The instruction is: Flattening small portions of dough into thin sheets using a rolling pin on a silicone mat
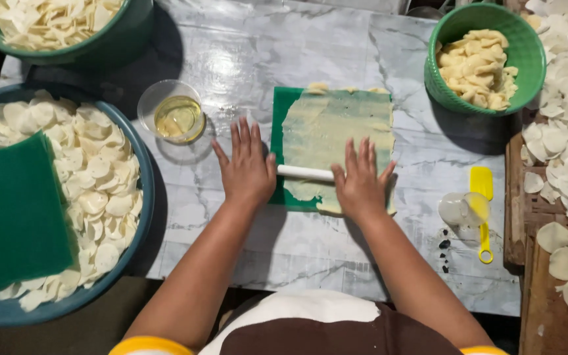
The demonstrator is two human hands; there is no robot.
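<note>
Both hands lie flat, fingers spread, left hand and right hand pressing the white rolling pin, lying crosswise between them, dough sheet stretching ahead on the worktop.

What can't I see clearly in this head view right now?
- Rolling pin ends: covered by left hand and right hand.
- Near edge of the dough sheet: under the right hand.
- Big blue basin: cut by the left frame edge, partly under a green board.
</note>
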